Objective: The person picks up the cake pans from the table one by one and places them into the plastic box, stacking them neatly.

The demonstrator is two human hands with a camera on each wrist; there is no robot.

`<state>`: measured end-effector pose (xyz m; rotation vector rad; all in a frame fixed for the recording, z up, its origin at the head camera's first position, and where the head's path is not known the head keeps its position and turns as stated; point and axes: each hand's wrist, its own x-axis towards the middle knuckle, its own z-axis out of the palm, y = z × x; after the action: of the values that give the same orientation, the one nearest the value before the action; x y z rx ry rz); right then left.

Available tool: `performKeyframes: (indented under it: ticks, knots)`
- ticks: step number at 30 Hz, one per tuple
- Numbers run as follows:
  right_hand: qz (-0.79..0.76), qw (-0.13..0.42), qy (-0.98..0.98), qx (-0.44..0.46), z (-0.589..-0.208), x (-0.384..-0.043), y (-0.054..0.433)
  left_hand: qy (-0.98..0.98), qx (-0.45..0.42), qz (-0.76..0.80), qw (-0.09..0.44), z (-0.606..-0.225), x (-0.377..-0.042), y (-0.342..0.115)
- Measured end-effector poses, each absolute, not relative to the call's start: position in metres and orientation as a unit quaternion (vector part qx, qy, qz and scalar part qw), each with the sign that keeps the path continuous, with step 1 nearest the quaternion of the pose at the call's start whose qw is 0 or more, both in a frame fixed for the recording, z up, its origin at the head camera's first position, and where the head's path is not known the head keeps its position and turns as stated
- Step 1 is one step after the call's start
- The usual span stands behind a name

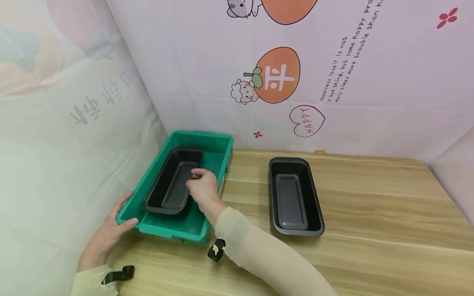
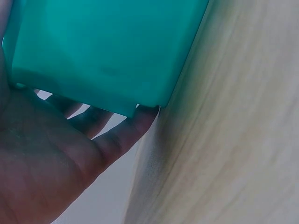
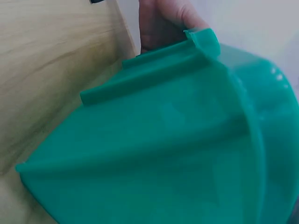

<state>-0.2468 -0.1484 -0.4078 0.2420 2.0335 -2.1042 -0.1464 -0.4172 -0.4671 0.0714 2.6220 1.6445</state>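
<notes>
A green plastic bin (image 1: pixel 159 231) sits at the left of the table, turned at a slant. My left hand (image 1: pixel 111 226) grips its near left corner, thumb at the near rim and fingers along the left side. In the left wrist view, those fingers reach round the green wall (image 2: pixel 107 56). Inside the bin lies a black loaf pan (image 1: pixel 177 187). My right hand (image 1: pixel 204 188) pinches this pan's right rim, hiding part of it. The right wrist view is mostly filled by the bin's outer wall (image 3: pixel 140 135), with the left hand (image 3: pixel 163 23) at its far corner.
A second black loaf pan (image 1: pixel 292 201) stands upright on the wooden table (image 1: pixel 377 205), right of the bin. A printed cloth (image 1: pixel 207 74) hangs along the back, and a pale cloth (image 1: pixel 74 144) runs close by the bin's left side.
</notes>
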Motion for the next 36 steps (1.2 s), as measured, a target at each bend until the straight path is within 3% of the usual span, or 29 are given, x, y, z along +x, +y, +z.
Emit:
performKeyframes:
  ticks: [16, 36]
  knots:
    - [-0.806, 0.102, 0.583, 0.015, -0.401, -0.231, -0.140, 0.853, 0.033, 0.521, 0.014, -0.470, -0.146, -0.415]
    - [-0.858, 0.058, 0.506, -0.067, -0.398, -0.214, -0.113, 0.848, 0.014, 0.529, 0.030, -0.470, -0.147, -0.417]
